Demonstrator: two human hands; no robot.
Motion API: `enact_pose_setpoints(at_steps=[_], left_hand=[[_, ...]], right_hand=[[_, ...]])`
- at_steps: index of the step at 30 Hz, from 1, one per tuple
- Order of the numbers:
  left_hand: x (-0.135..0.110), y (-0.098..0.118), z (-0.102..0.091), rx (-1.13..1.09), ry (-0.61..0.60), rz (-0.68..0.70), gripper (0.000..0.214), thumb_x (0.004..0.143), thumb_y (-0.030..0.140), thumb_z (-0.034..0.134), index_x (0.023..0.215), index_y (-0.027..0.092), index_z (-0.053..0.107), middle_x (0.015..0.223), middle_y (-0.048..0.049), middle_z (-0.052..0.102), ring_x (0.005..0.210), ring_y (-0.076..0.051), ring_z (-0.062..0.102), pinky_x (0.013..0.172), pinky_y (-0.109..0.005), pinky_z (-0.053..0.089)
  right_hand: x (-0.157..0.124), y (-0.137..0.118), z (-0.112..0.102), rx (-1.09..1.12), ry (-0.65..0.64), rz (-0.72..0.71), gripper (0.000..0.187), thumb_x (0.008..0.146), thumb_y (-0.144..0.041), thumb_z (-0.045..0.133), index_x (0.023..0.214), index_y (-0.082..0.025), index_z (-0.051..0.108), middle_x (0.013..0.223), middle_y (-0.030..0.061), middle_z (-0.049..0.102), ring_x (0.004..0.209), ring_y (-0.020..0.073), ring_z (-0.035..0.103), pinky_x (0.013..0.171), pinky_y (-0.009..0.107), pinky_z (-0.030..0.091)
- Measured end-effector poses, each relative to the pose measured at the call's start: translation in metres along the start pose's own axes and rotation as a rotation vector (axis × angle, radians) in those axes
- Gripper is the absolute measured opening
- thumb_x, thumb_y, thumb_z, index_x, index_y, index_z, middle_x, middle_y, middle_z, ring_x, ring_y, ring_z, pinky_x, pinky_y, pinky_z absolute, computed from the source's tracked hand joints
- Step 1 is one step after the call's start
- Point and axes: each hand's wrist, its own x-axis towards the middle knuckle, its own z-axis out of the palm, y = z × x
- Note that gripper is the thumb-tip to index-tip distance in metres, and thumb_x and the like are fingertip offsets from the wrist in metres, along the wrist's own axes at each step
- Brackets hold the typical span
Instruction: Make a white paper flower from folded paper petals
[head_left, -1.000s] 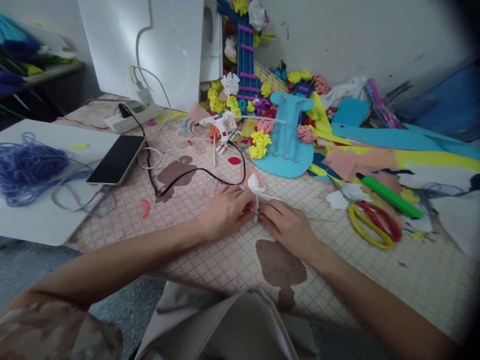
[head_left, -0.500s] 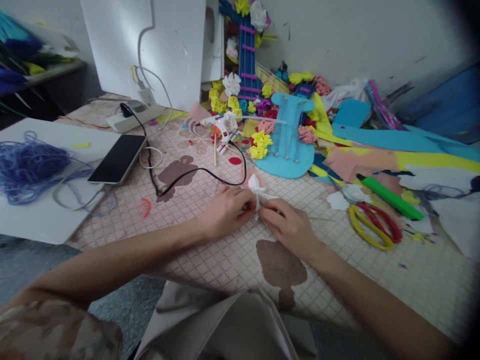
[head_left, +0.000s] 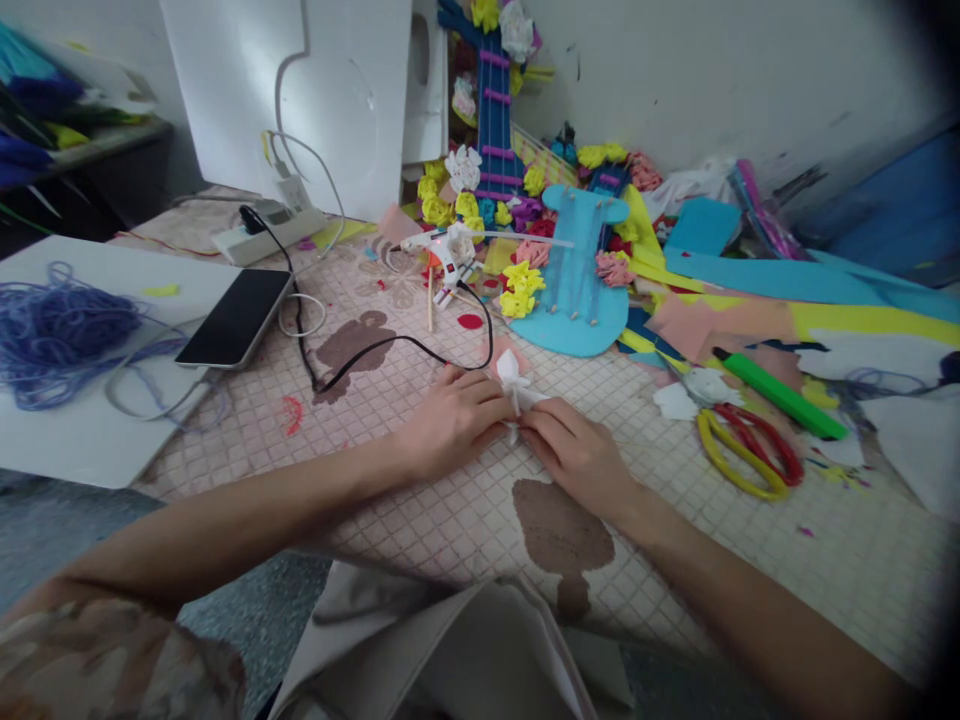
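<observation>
A small piece of white crepe paper [head_left: 511, 368], gathered and twisted, sticks up between my hands above the quilted table cover. My left hand [head_left: 461, 420] pinches it from the left, its fingers bent and closed. From the right, my right hand [head_left: 574, 445] grips the paper's other side between thumb and fingers. The fingertips of both hands almost meet and hide the lower part of the paper. Just behind them lies a pink paper piece [head_left: 491, 355]. Farther back rests a white hot glue gun [head_left: 452, 258] with its black cord.
Scissors [head_left: 742, 450] and a green cutter [head_left: 784, 395] lie at right among coloured paper scraps. A blue guitar-shaped cutout [head_left: 577, 300] and paper flowers [head_left: 521, 290] stand behind. At left are a phone [head_left: 236, 318], purple yarn [head_left: 60, 335] and a power strip [head_left: 262, 235].
My left fingers have shifted slightly right and closed over the lower part of the white paper. My right hand has barely moved.
</observation>
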Motion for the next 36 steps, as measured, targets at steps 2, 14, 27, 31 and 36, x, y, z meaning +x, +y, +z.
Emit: enact_pose_setpoints(at_steps=[2, 14, 27, 31, 36], left_hand=[[0.0001, 0.0, 0.001, 0.018, -0.007, 0.004, 0.013, 0.091, 0.023, 0.048, 0.091, 0.019, 0.061, 0.092, -0.002, 0.062, 0.089, -0.016, 0.052, 0.079, -0.033, 0.033], [0.0004, 0.0033, 0.0028, 0.062, -0.018, -0.018, 0.014, 0.09, 0.026, 0.049, 0.092, 0.017, 0.059, 0.093, -0.0039, 0.063, 0.088, -0.018, 0.052, 0.078, -0.033, 0.032], [0.0004, 0.0046, 0.0044, 0.113, -0.029, -0.019, 0.019, 0.093, 0.027, 0.044, 0.09, 0.016, 0.06, 0.088, -0.0037, 0.063, 0.085, -0.018, 0.051, 0.077, -0.035, 0.031], [0.0001, 0.0047, 0.0041, 0.088, -0.022, -0.033, 0.018, 0.091, 0.031, 0.049, 0.093, 0.017, 0.059, 0.093, -0.0044, 0.063, 0.089, -0.019, 0.052, 0.078, -0.035, 0.032], [0.0003, 0.0049, 0.0036, 0.115, -0.026, -0.022, 0.013, 0.09, 0.027, 0.051, 0.089, 0.017, 0.059, 0.092, -0.0043, 0.062, 0.088, -0.02, 0.051, 0.078, -0.035, 0.032]], right_hand=[[-0.0002, 0.0007, 0.0002, 0.004, -0.015, 0.007, 0.018, 0.092, -0.022, 0.044, 0.095, -0.015, 0.062, 0.093, 0.0079, 0.064, 0.083, 0.0162, 0.06, 0.067, 0.026, 0.049], [0.0008, -0.0001, 0.0008, -0.087, -0.003, -0.013, 0.02, 0.093, -0.02, 0.044, 0.09, -0.015, 0.062, 0.091, 0.0076, 0.065, 0.079, 0.0157, 0.061, 0.064, 0.026, 0.047], [-0.001, 0.0023, 0.001, -0.062, -0.022, 0.004, 0.017, 0.091, -0.019, 0.044, 0.092, -0.017, 0.061, 0.094, 0.008, 0.064, 0.081, 0.0164, 0.06, 0.064, 0.027, 0.047], [-0.0003, 0.0011, 0.0006, -0.095, -0.007, -0.017, 0.018, 0.091, -0.018, 0.045, 0.09, -0.015, 0.062, 0.092, 0.008, 0.065, 0.08, 0.0167, 0.06, 0.064, 0.027, 0.046], [0.0, 0.0005, 0.0, -0.086, -0.031, -0.013, 0.02, 0.092, -0.019, 0.043, 0.09, -0.016, 0.062, 0.091, 0.0073, 0.065, 0.082, 0.0169, 0.059, 0.066, 0.027, 0.046]])
